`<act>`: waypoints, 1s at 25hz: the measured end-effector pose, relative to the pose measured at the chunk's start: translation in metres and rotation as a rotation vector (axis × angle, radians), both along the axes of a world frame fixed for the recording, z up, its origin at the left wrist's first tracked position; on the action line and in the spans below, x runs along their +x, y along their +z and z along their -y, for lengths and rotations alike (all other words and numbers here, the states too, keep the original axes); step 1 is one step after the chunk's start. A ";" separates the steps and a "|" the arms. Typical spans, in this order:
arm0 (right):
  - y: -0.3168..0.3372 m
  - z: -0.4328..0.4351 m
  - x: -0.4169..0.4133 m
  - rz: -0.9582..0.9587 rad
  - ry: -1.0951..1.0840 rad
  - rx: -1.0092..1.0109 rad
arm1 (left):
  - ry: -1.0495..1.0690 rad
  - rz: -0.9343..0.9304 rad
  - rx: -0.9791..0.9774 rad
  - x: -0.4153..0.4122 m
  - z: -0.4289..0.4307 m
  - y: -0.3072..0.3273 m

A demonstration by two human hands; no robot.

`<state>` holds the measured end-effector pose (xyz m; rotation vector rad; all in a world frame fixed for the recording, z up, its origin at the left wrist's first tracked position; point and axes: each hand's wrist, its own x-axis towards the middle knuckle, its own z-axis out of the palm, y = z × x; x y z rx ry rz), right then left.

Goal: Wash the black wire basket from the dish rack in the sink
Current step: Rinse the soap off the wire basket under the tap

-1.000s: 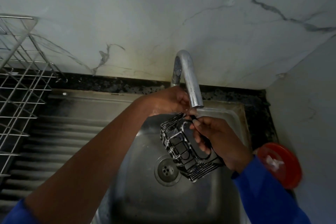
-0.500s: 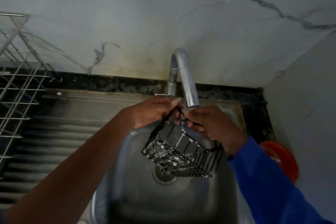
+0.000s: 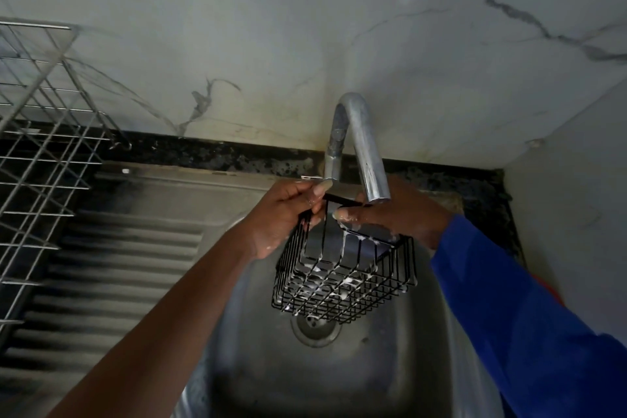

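Observation:
A black wire basket point(image 3: 342, 276) hangs over the steel sink bowl point(image 3: 258, 366), just under the tap spout point(image 3: 368, 159). White suds cling to its floor wires. My left hand point(image 3: 283, 215) pinches the basket's top rim at its left corner. My right hand point(image 3: 397, 214) grips the far rim on the right, wet with foam. The basket sits roughly level, open side up, above the drain point(image 3: 315, 327).
A silver wire dish rack point(image 3: 37, 153) stands at the left over the ribbed draining board point(image 3: 112, 268). A marble wall rises behind, and a side wall closes in on the right. A sliver of a red object point(image 3: 551, 290) shows past my blue sleeve.
The basket has turned from tilted on its side to open side up and risen closer under the spout. My left hand moved from behind the tap onto the basket's rim.

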<state>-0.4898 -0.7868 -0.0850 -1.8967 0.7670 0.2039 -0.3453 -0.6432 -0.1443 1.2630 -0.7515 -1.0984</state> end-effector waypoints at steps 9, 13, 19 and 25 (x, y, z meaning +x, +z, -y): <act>0.000 0.006 -0.003 0.039 0.141 -0.049 | 0.092 -0.070 0.001 -0.003 0.017 -0.005; 0.000 0.012 0.001 0.041 0.127 -0.045 | 0.063 -0.034 0.007 -0.001 0.022 0.000; -0.003 0.019 -0.001 0.003 0.247 0.017 | 0.201 -0.141 0.057 0.007 0.009 -0.009; -0.006 0.021 0.012 -0.044 0.285 -0.063 | 0.250 -0.237 0.150 0.001 -0.022 -0.015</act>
